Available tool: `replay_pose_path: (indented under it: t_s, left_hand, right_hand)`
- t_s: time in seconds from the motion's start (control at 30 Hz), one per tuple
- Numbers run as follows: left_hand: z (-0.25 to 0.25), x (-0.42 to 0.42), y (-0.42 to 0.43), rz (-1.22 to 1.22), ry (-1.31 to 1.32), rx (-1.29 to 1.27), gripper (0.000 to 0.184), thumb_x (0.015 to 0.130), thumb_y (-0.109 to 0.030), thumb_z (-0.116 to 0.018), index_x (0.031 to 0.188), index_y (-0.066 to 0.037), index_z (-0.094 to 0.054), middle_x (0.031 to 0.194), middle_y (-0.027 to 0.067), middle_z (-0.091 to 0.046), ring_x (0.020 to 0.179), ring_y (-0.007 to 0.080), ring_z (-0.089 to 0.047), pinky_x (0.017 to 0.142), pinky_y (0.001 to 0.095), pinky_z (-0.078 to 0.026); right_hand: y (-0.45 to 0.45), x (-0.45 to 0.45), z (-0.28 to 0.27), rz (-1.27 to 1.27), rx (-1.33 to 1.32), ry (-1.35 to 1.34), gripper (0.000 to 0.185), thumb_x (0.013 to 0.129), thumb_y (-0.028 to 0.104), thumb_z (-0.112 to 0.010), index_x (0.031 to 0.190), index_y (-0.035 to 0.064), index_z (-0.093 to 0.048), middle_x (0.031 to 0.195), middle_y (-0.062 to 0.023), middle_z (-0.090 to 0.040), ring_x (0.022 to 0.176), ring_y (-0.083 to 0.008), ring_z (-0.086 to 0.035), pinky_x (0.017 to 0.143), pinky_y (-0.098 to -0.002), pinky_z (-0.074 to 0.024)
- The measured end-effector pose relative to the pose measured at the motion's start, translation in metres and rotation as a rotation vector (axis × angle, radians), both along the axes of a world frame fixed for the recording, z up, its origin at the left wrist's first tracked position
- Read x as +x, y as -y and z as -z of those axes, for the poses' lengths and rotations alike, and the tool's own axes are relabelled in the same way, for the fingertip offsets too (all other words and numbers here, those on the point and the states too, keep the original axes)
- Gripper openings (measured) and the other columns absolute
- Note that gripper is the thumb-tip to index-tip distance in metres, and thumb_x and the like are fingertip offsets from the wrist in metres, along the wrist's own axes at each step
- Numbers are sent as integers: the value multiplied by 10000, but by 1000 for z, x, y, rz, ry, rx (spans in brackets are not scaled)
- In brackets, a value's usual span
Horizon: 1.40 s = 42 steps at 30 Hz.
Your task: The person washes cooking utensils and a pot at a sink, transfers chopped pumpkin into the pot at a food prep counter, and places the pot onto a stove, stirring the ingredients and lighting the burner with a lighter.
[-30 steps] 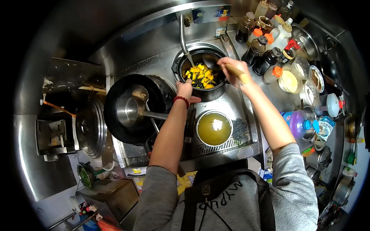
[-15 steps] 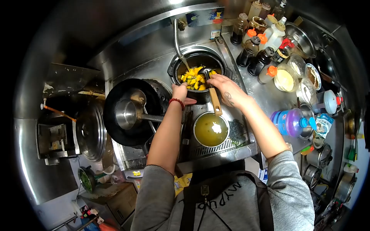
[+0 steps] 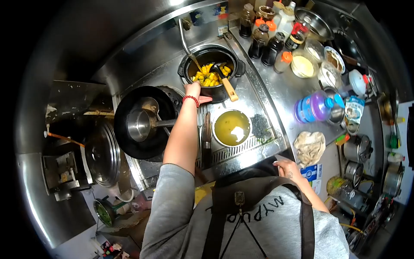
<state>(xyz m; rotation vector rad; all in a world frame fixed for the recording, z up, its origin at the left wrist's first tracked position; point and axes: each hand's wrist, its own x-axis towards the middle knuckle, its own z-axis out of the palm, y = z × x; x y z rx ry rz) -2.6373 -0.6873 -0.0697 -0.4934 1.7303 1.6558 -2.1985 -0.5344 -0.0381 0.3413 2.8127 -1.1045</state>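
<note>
My left hand (image 3: 192, 91), with a red bead bracelet, is closed on the near rim of a black pot (image 3: 242, 68), one or more fingers sticking out to the right. Yellow chunks (image 3: 208, 78) lie inside the pot under a faucet (image 3: 184, 39). A black ladle with a wooden handle (image 3: 230, 89) leans on the pot's near right rim, no hand on it. My right hand (image 3: 289, 169) is low by the counter's front edge, beside my dark apron (image 3: 250, 170). Its fingers look bent together; what they hold, if anything, is hidden.
Left of my arm, a steel ladle (image 3: 140, 125) rests in a black wok (image 3: 129, 151). A bowl of yellowish liquid (image 3: 230, 125) stands before the pot. On the right are sauce bottles (image 3: 272, 48), a purple jug (image 3: 312, 107) and a crumpled cloth (image 3: 309, 147).
My right hand has left the ladle handle and come down and right to the counter's front edge. My left hand remains at the pot rim. The view has shifted.
</note>
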Motion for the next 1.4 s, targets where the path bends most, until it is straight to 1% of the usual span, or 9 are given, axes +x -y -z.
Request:
replay_pose_path:
  t_s: [0.2, 0.3, 0.37, 0.47, 0.57, 0.73, 0.87, 1.2, 1.4]
  left_hand:
    - [-4, 0, -2, -20, 60, 24, 489, 890, -229, -402, 1304, -11, -259, 1213, 330, -423, 802, 578, -561, 605, 557, -553]
    - [-1, -1, 1, 46, 11, 57, 484, 886, -223, -403, 1296, -5, -266, 1220, 314, -426, 795, 575, -565, 600, 559, -551]
    - [-2, 0, 0, 34, 0, 28, 486, 887, -234, -409, 1298, -13, -273, 1226, 296, -433, 792, 568, -569, 596, 549, -554]
    - [4, -4, -2, -1, 27, -3, 496, 891, -251, -416, 1311, -30, -272, 1228, 282, -440, 783, 563, -573, 593, 542, -555]
    - [10, -6, -2, 16, 42, -10, 494, 897, -270, -412, 1319, -50, -281, 1194, 273, -478, 791, 545, -583, 589, 524, -560]
    - [4, -3, 0, 48, 31, 28, 487, 885, -261, -420, 1312, -59, -303, 1151, 267, -516, 754, 523, -600, 581, 514, -565]
    - [4, -2, -1, 17, 13, -21, 475, 883, -258, -416, 1300, -50, -324, 1152, 263, -516, 747, 516, -604, 577, 516, -566]
    - [7, -6, 0, 36, 23, 11, 482, 892, -281, -419, 1304, -53, -315, 1156, 247, -521, 734, 514, -605, 571, 510, -566]
    - [8, -4, 1, 38, 22, 5, 462, 898, -279, -411, 1287, -44, -326, 1120, 277, -530, 734, 522, -601, 573, 518, -564]
  right_hand:
    - [-16, 114, 57, 57, -46, 519, 239, 731, 48, -505, 914, 34, -657, 794, -205, -638, 765, -352, -630, 718, -382, -508]
    - [-9, 146, 70, 375, -101, 534, 229, 731, 69, -519, 903, 33, -667, 806, -205, -643, 781, -343, -636, 729, -373, -508]
    - [-13, 198, 128, 509, -165, 500, 216, 731, 76, -528, 887, 37, -672, 819, -208, -645, 795, -338, -638, 734, -368, -508]
    - [6, 181, 92, 653, -41, 546, 176, 720, 71, -539, 821, 16, -672, 818, -193, -657, 798, -309, -648, 728, -333, -507]
    - [-1, 236, 177, 587, -116, 483, 149, 702, 24, -504, 730, -18, -644, 754, -149, -661, 717, -262, -644, 684, -303, -506]
    - [5, 168, 88, 708, -166, 476, 161, 735, 16, -492, 787, -12, -642, 734, -150, -653, 676, -233, -641, 643, -306, -505]
    - [-30, 172, 136, 629, -247, 412, 177, 761, 15, -485, 859, -6, -631, 708, -139, -642, 651, -211, -634, 626, -293, -501]
    - [-24, 136, 110, 582, -155, 453, 201, 752, 39, -492, 863, -4, -653, 719, -155, -656, 673, -231, -650, 653, -303, -504]
    - [-23, 160, 144, 695, -301, 506, 172, 737, 61, -529, 835, 16, -663, 728, -150, -660, 698, -240, -656, 684, -310, -512]
